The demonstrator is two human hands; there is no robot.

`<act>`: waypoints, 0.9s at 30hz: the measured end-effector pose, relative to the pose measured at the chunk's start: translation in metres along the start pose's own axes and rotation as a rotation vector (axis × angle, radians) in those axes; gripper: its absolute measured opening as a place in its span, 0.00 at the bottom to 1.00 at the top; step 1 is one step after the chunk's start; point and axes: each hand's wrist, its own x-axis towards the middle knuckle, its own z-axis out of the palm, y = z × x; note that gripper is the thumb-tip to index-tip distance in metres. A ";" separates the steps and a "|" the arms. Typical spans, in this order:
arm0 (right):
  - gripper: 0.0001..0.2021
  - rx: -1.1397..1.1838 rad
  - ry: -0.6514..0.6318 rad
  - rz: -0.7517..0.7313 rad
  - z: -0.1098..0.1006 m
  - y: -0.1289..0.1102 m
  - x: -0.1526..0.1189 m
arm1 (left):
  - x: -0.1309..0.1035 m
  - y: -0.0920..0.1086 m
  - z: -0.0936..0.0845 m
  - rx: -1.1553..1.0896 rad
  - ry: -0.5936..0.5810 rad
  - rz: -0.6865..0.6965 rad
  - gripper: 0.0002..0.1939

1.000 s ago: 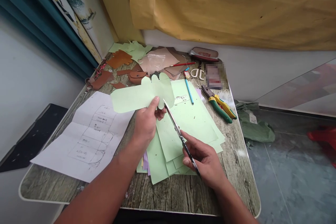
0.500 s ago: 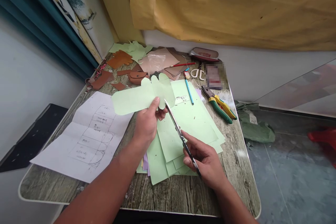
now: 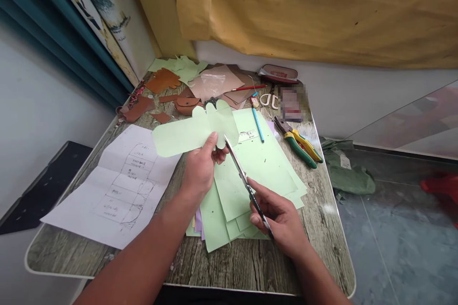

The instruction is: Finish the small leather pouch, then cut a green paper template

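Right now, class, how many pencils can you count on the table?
2. A blue pencil lies on the green sheets beside the pliers; a red pencil lies farther back by the brown pieces. Others may be hidden under paper.

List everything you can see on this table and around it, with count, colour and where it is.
cut paper shape: one, pale green, held above the table
scissors: one, dark handles, blade tips at the shape's edge
paper sheets: a stack, pale green, table centre
sketch sheet: one, white, table left
leather pieces: several, brown, far left
pliers: one, green and yellow, right of the stack
pencil: one, blue, far edge of the stack
table: one, grey wood grain
cloth: one, yellow, hanging behind
left hand: grip on the paper shape
right hand: grip on the scissors
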 end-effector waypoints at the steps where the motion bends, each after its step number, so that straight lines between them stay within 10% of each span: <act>1: 0.35 0.004 0.000 -0.001 0.000 0.000 0.000 | 0.000 0.000 0.000 -0.001 -0.003 -0.001 0.18; 27: 0.33 0.014 -0.019 -0.019 -0.002 0.001 0.000 | 0.002 -0.001 -0.003 0.017 -0.013 0.017 0.17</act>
